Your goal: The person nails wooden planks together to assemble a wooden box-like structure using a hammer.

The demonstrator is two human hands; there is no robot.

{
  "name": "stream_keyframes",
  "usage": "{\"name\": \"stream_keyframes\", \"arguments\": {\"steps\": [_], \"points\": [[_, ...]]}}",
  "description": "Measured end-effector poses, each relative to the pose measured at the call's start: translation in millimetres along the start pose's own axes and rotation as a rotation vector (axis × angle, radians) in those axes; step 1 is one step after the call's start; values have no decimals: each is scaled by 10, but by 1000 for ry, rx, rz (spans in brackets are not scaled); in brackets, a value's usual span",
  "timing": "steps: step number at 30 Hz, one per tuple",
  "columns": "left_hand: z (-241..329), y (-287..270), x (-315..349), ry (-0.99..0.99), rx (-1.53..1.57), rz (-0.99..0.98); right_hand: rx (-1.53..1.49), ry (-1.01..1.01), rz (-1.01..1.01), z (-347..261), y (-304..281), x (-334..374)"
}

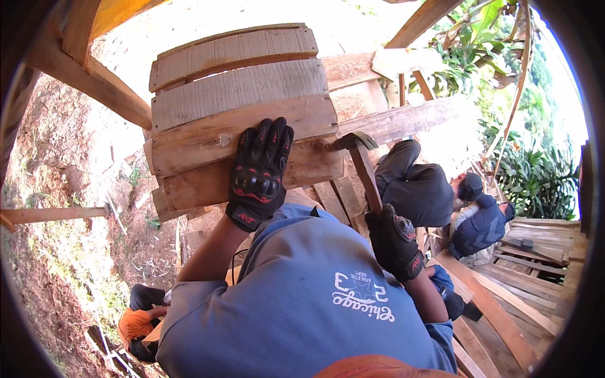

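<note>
A slatted wooden crate (242, 88) made of pale and brown boards stands in front of me, with gaps between some slats. My left hand (259, 171), in a black glove with red trim, lies flat on the crate's near boards, fingers stretched out. In my right hand (396, 242), gloved the same way, is the wooden handle of a hammer (365, 170). The hammer's head is up, at the right end of the crate's near boards; whether it touches them I cannot tell. No nail can be made out between them.
At right, a person in dark clothes (416, 189) and a person in a navy top (480, 230) are close by; a person in orange (135, 321) is at lower left. Stacked planks (535, 283) lie at lower right. A timber beam (104, 94) slants at upper left.
</note>
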State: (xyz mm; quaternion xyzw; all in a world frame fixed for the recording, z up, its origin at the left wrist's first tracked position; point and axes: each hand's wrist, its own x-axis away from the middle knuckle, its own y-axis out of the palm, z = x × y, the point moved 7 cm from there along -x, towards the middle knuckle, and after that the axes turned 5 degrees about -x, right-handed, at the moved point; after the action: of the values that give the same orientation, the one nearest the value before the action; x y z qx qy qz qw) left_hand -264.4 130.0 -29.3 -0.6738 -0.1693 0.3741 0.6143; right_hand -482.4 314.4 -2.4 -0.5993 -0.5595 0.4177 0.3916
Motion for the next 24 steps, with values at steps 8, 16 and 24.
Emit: {"name": "stream_keyframes", "arguments": {"steps": [8,16,24], "points": [[12,34,1,1,-45,-75,-410,320,116,135,-419,110],[89,89,-62,23,-121,-38,-396,228,-68,300,44,82],[215,43,-115,38,-164,-115,-903,840,44,1002,454,550]]}}
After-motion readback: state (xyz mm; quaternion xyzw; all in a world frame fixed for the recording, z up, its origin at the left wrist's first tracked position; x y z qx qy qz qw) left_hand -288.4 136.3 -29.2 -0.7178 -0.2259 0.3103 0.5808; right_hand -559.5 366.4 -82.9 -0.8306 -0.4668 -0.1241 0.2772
